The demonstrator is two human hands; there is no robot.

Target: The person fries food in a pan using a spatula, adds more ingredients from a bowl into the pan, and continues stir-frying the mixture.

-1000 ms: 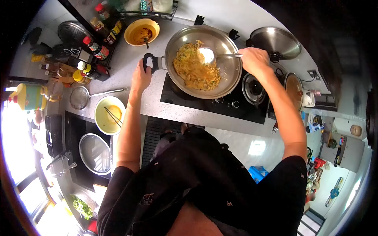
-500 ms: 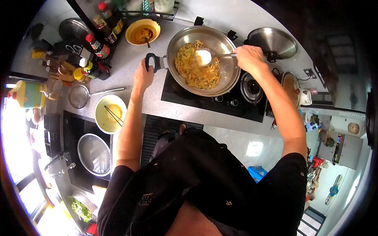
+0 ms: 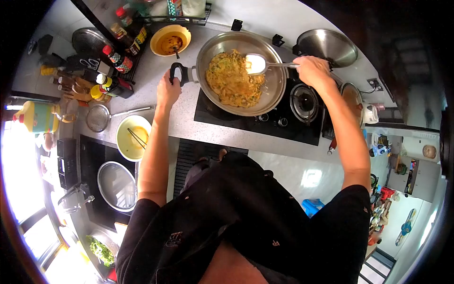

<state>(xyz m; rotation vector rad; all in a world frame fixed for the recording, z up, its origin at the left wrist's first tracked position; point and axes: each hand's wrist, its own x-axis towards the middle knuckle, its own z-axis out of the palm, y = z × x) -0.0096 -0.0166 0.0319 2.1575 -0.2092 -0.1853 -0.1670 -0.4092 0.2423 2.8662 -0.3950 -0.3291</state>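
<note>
My left hand [image 3: 168,91] is closed around the black looped handle [image 3: 185,74] of a steel frying pan [image 3: 275,90]. The pan sits over the left side of the black gas hob [image 3: 222,115]. In it lies a yellow-brown, egg-like mixture [image 3: 231,87] with green bits, heaped towards the left. My right hand [image 3: 312,71] grips the handle of a metal spatula [image 3: 256,64] that reaches in over the pan's right rim. The spatula's shiny head is at the upper right edge of the food.
A yellow bowl [image 3: 184,47] with sauce and a spoon stands behind the pan. Sauce bottles [image 3: 116,59] line the left. A strainer [image 3: 98,118] and a bowl with chopsticks [image 3: 121,128] lie nearer the sink [image 3: 94,151]. A steel lid [image 3: 326,45] leans right, beyond the free burner [image 3: 304,102].
The spatula and my right hand have shifted right, moving the spatula head towards the edge of the food. My left hand stays on the pan handle; the pan sits slightly further left in view.
</note>
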